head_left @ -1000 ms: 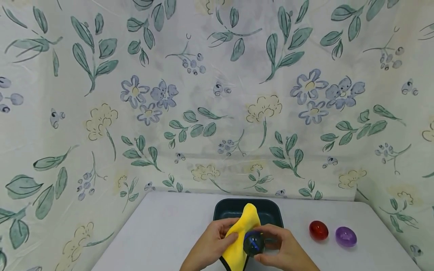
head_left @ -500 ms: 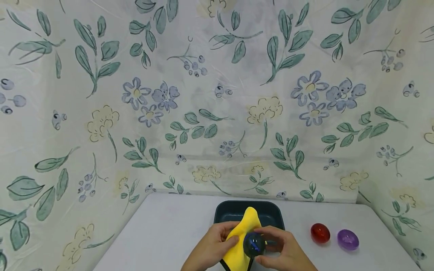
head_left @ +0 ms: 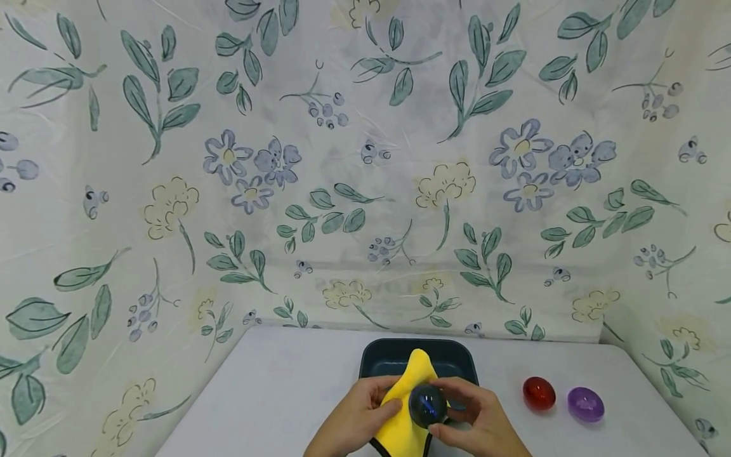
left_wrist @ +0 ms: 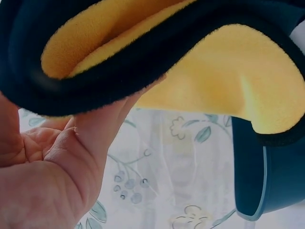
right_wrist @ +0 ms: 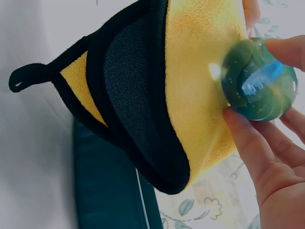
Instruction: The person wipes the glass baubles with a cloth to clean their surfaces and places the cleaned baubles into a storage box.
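Note:
A yellow cloth with black edging, a dark reverse side and a hanging loop is folded over in my left hand, whose thumb presses on its yellow face in the head view. Thumb and fingers of my right hand pinch a glossy glass ball against that yellow face. Dark in the head view, the glass ball looks translucent green with a blue streak in the right wrist view. From the left wrist, the cloth drapes above the palm of my left hand.
Behind the hands sits a dark teal tray on the white table. To the right lie a shiny red egg-shaped object and a purple one. A floral curtain hangs around the table.
The glass ball has shifted slightly upward across the cloth with my right fingers. My left hand keeps its hold on the cloth and has barely moved.

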A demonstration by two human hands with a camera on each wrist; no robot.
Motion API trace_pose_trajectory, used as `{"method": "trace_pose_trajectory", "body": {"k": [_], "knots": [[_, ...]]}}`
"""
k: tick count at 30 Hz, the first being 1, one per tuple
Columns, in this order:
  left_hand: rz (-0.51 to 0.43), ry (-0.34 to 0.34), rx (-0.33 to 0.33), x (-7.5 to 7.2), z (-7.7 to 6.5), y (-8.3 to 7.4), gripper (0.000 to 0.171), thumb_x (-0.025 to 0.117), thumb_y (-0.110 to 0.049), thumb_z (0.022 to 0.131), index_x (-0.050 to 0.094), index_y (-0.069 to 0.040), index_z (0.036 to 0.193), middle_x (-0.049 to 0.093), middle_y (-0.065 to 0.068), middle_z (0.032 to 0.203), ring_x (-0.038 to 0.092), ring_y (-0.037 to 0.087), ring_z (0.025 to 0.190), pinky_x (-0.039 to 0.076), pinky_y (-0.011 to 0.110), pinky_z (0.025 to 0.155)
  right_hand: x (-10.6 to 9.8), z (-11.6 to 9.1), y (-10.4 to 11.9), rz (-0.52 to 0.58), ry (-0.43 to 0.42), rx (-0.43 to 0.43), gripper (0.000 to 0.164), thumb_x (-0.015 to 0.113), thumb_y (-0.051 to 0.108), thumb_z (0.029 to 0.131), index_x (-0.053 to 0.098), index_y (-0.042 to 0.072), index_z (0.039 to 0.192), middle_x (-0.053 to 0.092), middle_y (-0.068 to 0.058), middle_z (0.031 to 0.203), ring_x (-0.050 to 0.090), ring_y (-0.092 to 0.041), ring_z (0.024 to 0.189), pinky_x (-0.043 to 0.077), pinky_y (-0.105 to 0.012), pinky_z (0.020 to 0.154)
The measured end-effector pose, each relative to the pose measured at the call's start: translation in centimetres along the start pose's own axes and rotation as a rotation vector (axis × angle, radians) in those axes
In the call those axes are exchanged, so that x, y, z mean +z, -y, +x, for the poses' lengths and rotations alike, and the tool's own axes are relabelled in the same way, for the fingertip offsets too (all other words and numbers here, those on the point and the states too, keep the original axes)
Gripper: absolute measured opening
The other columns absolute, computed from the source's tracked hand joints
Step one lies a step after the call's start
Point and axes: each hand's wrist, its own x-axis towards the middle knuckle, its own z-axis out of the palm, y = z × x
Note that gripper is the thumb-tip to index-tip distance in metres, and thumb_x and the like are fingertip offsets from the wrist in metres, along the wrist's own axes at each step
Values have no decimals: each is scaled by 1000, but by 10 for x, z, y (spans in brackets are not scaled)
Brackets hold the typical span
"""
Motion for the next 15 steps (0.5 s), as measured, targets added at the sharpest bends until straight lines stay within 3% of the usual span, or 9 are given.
{"method": "trace_pose_trajectory", "body": {"k": [10,15], "knots": [[-29,6,-48,1,0,-1,43,63,-15,101,59,-2,142,76,14,114,77,25,93,65,41,81,5,2,1,10,-107,-1,60,87,23,82,63,8,135,65,-20,139,70,-33,118,62,-43,91],[-53,6,-55,3,0,0,44,62,-13,101,58,0,142,76,15,116,76,24,93,65,42,84,4,3,1,16,-114,18,62,87,25,83,62,6,136,64,-21,140,69,-34,121,61,-47,93]]}}
